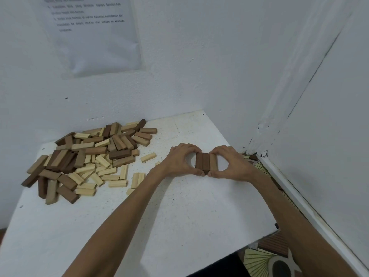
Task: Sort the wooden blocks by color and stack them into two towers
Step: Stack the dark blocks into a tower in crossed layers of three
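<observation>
1. Head view looks down at a white tabletop in a corner of white walls, with a paper sheet stuck on the wall.

2. Three dark brown blocks lie side by side, touching, on the right part of the tabletop. They look like the first layer of the dark tower.

3. Left hand curls around the left side of the three blocks. Its fingers bend over the far ends and its thumb presses the near ends. It is partly closed and squeezes them together.

4. Right hand does the same from the right side, so both hands hug the little row.

5. All the other blocks sit in a big messy pile on the left, well apart from the hands. Dark and pale ones are mixed there. A few pale blocks lie loose between the pile and the hands.

6. I think these blocks are light, hard and stiff. They will not bend or break.

7. Their sides look smooth, so they may slide on each other if bumped.

8. A good way to pick one up is to pinch its two long sides near the middle. To square up a layer, push gently on the ends and outer sides.

9. A tall tower will tip easily, so each block needs a soft touch.
</observation>
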Tool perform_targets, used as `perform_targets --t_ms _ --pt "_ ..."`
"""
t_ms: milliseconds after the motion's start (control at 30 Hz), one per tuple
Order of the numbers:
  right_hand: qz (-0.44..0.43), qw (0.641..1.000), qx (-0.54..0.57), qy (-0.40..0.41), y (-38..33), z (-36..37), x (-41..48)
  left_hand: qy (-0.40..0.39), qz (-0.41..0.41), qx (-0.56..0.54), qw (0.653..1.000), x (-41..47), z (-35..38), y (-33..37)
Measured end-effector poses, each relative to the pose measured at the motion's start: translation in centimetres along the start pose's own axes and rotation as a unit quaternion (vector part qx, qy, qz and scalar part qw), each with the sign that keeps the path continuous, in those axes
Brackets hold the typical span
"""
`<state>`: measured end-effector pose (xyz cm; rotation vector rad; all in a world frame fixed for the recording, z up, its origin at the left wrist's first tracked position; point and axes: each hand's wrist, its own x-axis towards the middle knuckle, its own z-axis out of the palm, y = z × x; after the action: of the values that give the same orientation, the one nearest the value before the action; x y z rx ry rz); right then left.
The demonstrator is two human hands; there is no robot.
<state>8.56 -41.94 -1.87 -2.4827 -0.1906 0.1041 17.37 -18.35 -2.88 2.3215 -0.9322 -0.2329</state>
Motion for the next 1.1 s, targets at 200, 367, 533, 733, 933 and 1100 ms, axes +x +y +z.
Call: perform_targets --t_ms 200,367,533,733,933,1100 --pt "0.003 1.000 -0.003 -0.002 0.1 0.0 0.1 -0.002 0.007 0.021 1.000 0.0 0.0 0.0" --pt "0.002 1.000 0.000 -0.004 0.0 0.0 0.0 -0.003 0.011 0.032 0.999 0.0 0.0 0.2" --pt "0.003 1.000 -0.004 -0.008 0.1 -0.1 0.0 -0.011 0.007 0.033 0.999 0.0 -0.1 0.3" --pt "0.005 1.000 0.001 -0.010 0.0 -0.2 -0.1 -0.015 0.001 0.036 0.999 0.0 -0.2 0.4" --pt "0.029 0.999 0.019 -0.024 -0.2 -0.4 -0.3 -0.032 -0.007 0.035 0.999 -0.2 -0.6 0.5" --pt "0.058 0.997 0.033 -0.040 -1.1 -1.2 -0.1 -0.038 -0.040 -0.035 0.998 -1.2 -1.4 0.9"
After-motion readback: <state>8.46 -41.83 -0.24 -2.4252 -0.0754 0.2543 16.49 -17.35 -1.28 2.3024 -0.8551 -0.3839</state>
